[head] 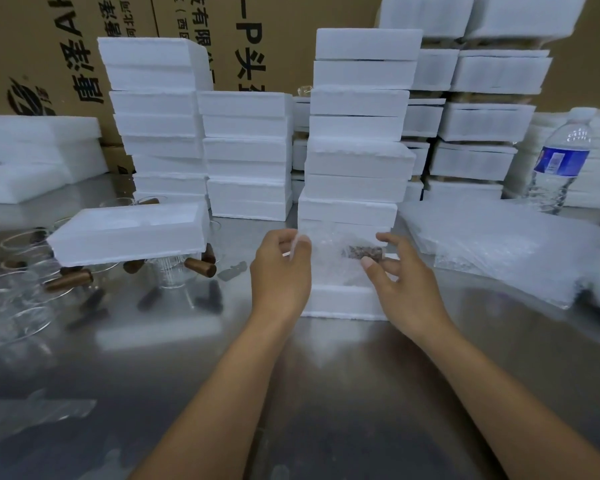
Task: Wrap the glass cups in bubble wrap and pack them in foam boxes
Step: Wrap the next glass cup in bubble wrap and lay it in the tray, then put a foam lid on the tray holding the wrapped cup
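Observation:
A glass cup with a brown handle, wrapped in bubble wrap (340,258), hangs just above an open white foam box (340,301) at the table's middle. My left hand (281,268) pinches the wrap's left edge. My right hand (399,271) grips the right side of the bundle by the brown handle, fingers spread. At the left, several bare glass cups with brown handles (73,280) lie crowded on the steel table, and a foam lid (129,233) rests on top of them. A pile of bubble wrap sheets (499,247) lies at the right.
Tall stacks of closed foam boxes (357,133) stand close behind the open box, with more stacks on both sides. A water bottle (558,161) stands at the far right. Cardboard cartons (49,57) form the back wall. A plastic sheet (32,414) lies near the front left.

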### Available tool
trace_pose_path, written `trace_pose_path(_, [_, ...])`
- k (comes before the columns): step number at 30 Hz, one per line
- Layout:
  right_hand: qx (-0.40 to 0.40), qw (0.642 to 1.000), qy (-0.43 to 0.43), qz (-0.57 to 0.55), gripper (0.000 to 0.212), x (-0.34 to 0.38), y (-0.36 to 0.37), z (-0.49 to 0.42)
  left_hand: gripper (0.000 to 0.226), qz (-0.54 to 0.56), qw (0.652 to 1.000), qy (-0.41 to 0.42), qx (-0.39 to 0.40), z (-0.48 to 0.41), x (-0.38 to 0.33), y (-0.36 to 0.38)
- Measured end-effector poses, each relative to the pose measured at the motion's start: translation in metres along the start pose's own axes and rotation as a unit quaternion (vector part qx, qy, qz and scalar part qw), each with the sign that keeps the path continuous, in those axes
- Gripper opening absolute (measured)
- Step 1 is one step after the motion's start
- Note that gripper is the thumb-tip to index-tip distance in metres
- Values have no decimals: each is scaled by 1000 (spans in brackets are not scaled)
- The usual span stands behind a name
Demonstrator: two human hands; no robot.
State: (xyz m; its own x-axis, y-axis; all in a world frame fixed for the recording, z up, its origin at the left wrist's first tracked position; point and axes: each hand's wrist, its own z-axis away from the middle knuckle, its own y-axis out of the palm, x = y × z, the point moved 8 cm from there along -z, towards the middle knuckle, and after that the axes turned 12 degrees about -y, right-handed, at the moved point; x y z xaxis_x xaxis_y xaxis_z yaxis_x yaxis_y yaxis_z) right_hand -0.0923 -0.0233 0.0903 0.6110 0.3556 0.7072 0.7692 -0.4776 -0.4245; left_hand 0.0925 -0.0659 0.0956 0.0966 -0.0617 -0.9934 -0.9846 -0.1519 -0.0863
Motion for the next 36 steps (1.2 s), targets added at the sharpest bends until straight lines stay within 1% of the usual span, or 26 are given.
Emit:
trace_pose_path(2, [-13, 1000, 8, 2, 24, -2, -1, 1, 8, 1, 1000, 17, -1, 1, -2, 0])
trace_pose_path(5, [-30, 1000, 2, -4, 18, -2, -2, 1, 12, 6, 1000, 29, 6, 2, -4, 2])
trace_pose_path(7, [-53, 998, 8, -12, 20, -4, -5, 1, 14, 9, 1000, 29, 9, 2, -5, 1])
trace_pose_path(9, [-67, 997, 23, -21, 26, -7, -6, 1, 19, 14, 999, 26, 13, 4, -5, 1])
trace_pose_path(12, [-60, 998, 28, -10, 31, -10, -2, 0, 25, -2, 1000, 22, 18, 3, -3, 1])
trace_pose_path(14, [-39, 999, 19, 10, 31, -10, 3, 0, 24, -33, 999, 18, 17, 4, -2, 2])
trace_pose_path(16, [-29, 999, 11, 20, 30, -9, 4, 0, 28, -89, 995, 38, 2, 5, -5, 1])
trace_pose_path(18, [-37, 999, 6, 12, 26, -8, 1, 1, 35, -144, 987, 75, -14, 9, -10, 0])
trace_pose_path(21, [-41, 999, 0, 5, 22, -6, -2, 2, 33, -184, 977, 103, -28, 11, -12, -3])
trace_pose_path(23, [-49, 999, -5, -8, 21, -4, -4, 3, 34, -234, 964, 123, -32, 10, -13, -1])
trace_pose_path(25, [-62, 998, -12, -12, 22, -1, -8, 4, 39, -300, 946, 120, -35, 6, -9, 0])
trace_pose_path(26, [-72, 997, -20, -5, 24, 1, -11, 5, 40, -314, 943, 107, -36, 3, -6, -1])
trace_pose_path(28, [-99, 994, -30, 20, 30, 4, -16, 6, 39, -309, 948, 76, -29, -3, -1, -4])
trace_pose_path(29, [-116, 993, -18, 26, 34, 1, -19, 7, 39, -295, 954, 59, -22, -5, 2, -5])
trace_pose_path(31, [-139, 989, 50, 3, 45, -10, -23, 9, 38, -240, 970, 23, 2, -8, 7, -5])
trace_pose_path(33, [-126, 984, 120, -42, 50, -23, -19, 11, 37, -176, 984, -18, 32, -8, 13, -3])
trace_pose_path(34, [-114, 982, 136, -63, 50, -27, -17, 12, 37, -158, 986, -32, 44, -8, 16, -2])
trace_pose_path(36, [-94, 984, 135, -75, 46, -29, -17, 12, 37, -146, 987, -35, 50, -9, 17, -2])
